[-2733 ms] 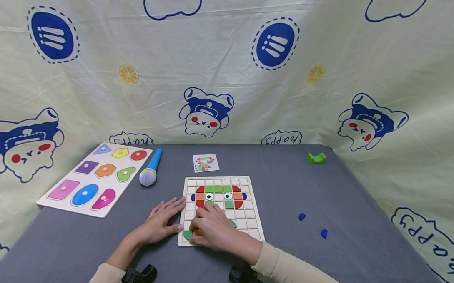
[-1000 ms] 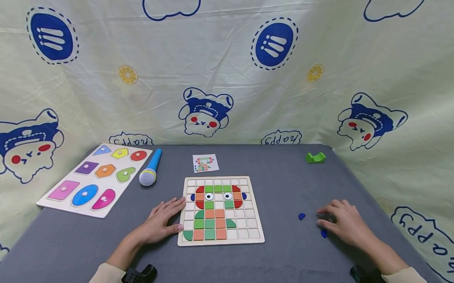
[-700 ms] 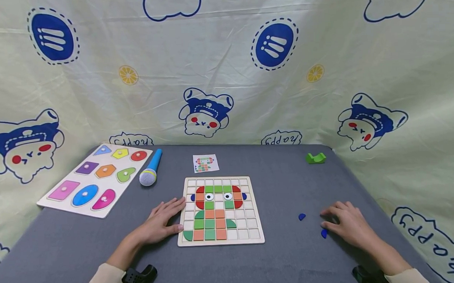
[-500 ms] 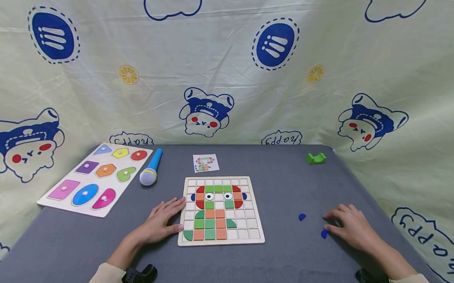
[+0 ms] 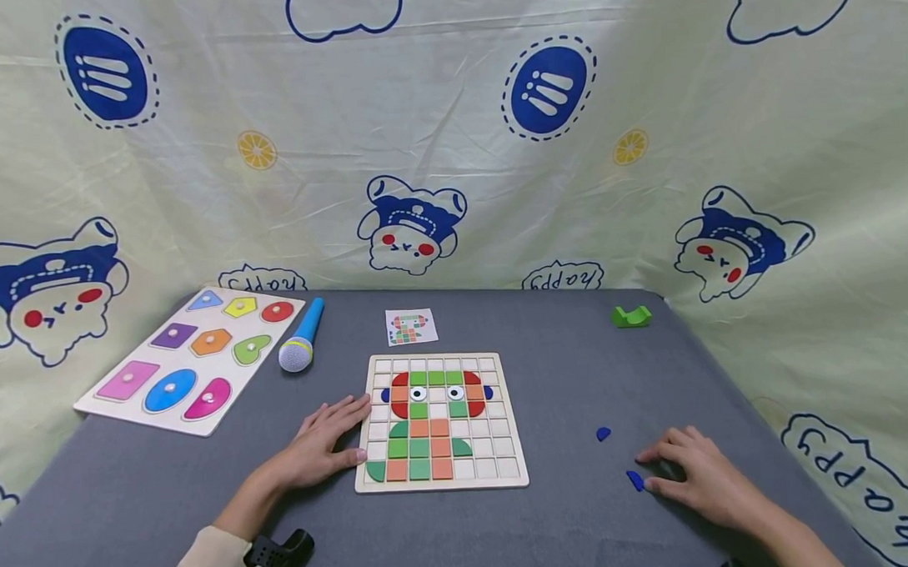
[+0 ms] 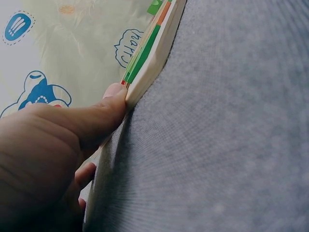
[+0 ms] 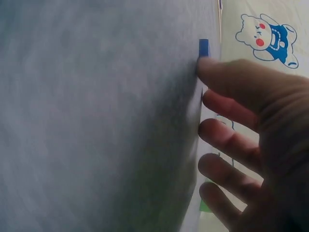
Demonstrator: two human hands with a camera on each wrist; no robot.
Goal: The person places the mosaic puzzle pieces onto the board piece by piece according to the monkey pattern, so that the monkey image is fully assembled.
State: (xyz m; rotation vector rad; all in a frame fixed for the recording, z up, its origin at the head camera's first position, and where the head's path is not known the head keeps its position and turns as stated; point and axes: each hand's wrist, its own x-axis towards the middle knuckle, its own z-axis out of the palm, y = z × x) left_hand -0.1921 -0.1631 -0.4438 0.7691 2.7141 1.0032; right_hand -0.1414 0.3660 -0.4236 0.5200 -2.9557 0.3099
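Note:
In the head view my left hand [image 5: 324, 442] rests along the left edge of a wooden grid board [image 5: 497, 449], fingers stretched out. Its thumb tip presses the board's rim in the left wrist view. Red, green, orange and blue tiles, with two eye tiles [image 5: 455, 393], form a figure in the grid. To the right, my right hand [image 5: 704, 475] lies low over the table with loosely bent fingers. Its thumb tip is right at a small blue rounded piece [image 5: 635, 480], also a blue block [image 7: 203, 47] in the right wrist view. A second blue piece [image 5: 604, 433] lies farther left.
A small picture card [image 5: 412, 327] lies behind the board. A blue toy microphone [image 5: 301, 337] and a white shape puzzle [image 5: 236, 387] occupy the back left. A green curved block [image 5: 631, 316] stands at the back right of the grey table [image 5: 567, 521].
My right hand has moved from the board to the blue pieces at the right. The nearer blue piece has shifted slightly left and toward me, and turned. My left hand has stayed put.

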